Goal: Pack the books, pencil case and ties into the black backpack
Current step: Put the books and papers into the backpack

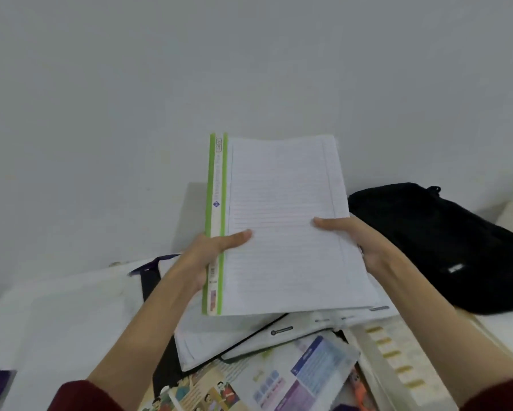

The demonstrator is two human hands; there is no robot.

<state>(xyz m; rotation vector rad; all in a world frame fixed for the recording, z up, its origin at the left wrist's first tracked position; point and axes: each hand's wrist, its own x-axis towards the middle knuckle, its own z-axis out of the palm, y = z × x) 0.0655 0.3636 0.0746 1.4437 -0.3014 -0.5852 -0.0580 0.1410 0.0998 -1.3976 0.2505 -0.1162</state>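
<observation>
Two hands hold books (282,221) over a white bed (56,315), grey wall (160,69) behind.

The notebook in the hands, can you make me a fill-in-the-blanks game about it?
1. The notebook has a ____ spine.
2. It is held by ____ hands, the left hand and the right hand.
3. The backpack beside it is ____.
4. The notebook's pages are ____, not squared.

Missing words: green; two; black; lined
</observation>
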